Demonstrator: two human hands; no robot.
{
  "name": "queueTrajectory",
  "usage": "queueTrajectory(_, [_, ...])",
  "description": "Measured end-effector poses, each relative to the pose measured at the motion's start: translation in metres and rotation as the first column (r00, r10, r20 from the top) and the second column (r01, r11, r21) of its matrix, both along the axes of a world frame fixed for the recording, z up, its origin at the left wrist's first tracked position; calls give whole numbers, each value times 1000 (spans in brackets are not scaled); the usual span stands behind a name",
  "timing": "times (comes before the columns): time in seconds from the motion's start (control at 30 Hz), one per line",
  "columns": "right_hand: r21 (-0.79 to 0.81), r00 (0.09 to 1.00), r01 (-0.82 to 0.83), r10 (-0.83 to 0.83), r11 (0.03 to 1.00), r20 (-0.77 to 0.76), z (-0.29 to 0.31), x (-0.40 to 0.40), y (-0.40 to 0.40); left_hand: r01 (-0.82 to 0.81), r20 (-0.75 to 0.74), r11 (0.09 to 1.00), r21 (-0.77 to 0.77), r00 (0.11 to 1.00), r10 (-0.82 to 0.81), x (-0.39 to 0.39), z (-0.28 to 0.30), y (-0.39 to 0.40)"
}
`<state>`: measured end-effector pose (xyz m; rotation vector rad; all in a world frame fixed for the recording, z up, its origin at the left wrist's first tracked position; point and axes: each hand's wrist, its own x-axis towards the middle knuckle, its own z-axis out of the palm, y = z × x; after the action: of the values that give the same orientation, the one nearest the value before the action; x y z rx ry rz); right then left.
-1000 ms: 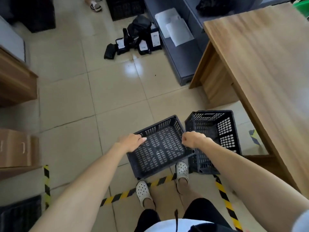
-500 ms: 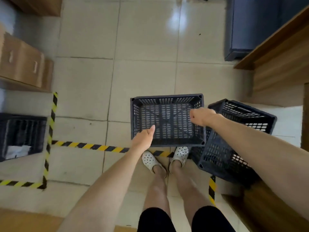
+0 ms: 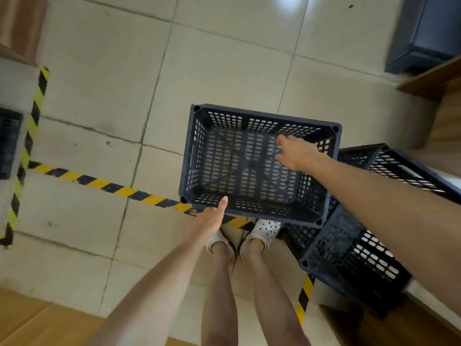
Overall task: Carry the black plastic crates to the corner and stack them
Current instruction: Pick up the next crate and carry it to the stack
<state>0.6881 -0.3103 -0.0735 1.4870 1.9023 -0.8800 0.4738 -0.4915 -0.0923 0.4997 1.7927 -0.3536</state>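
An empty black slatted plastic crate (image 3: 197,156) hangs level above the tiled floor, in front of my feet. My left hand (image 3: 212,218) grips its near rim, with the thumb lying along the rim's top and the fingers hidden underneath. My right hand (image 3: 296,152) is spread over the inside of the crate near its far right corner, fingers straight, gripping nothing. A second black crate (image 3: 361,248) sits tilted on the floor to the right, partly under my right arm. Part of a third black crate (image 3: 7,143) shows at the left edge.
Yellow-and-black tape (image 3: 112,187) crosses the tiles and frames a bay on the left. A dark cabinet (image 3: 424,33) and a wooden desk (image 3: 446,101) stand at the right. A cardboard box (image 3: 22,26) is at the top left. A wooden surface (image 3: 30,323) lies at the bottom left.
My right hand has left the crate's right rim and now reaches over its inside with fingers spread. My left hand keeps its hold on the near rim. The view has tipped further down.
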Motion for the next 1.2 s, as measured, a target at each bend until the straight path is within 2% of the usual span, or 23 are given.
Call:
queueTrajectory(0.27, [156, 1000, 12, -13, 988, 11, -67, -7, 22, -204, 68, 974, -96, 975, 210, 2, -77, -22])
queueTrajectory(0.4, [218, 1000, 21, -20, 976, -5, -90, -14, 41, -326, 83, 926, -189, 935, 346, 6, -103, -25])
queueTrajectory(0.47, [194, 1000, 14, -18, 981, 15, -102, -19, 51, -467, 91, 848, -250, 861, 501, 11, -96, -20])
queueTrajectory(0.6, [151, 998, 25, -33, 988, 50, -122, -27, 70, -765, 116, 592, -252, 584, 804, 19, -100, -18])
queueTrajectory(0.67, [145, 996, 27, -38, 989, 76, -127, -28, 79, -842, 130, 481, -246, 463, 877, 23, -100, -17])
queueTrajectory(0.7, [147, 995, 25, -39, 989, 88, -127, -28, 82, -849, 143, 471, -241, 449, 882, 24, -103, -17])
queueTrajectory(0.83, [122, 993, 32, -46, 992, 107, -120, -28, 87, -839, 166, 503, -207, 477, 863, 18, -101, -20])
queueTrajectory(0.97, [116, 993, 80, -89, 990, 74, -100, -24, 85, -811, 175, 568, -141, 544, 821, 3, -86, -17])
queueTrajectory(1.13, [63, 991, 126, -128, 990, 32, -49, -32, 93, -811, 138, 584, -27, 575, 806, -28, -48, 8])
queueTrajectory(1.2, [54, 989, 142, -144, 988, 43, -24, -38, 95, -783, 147, 621, 20, 617, 773, -47, -27, 18])
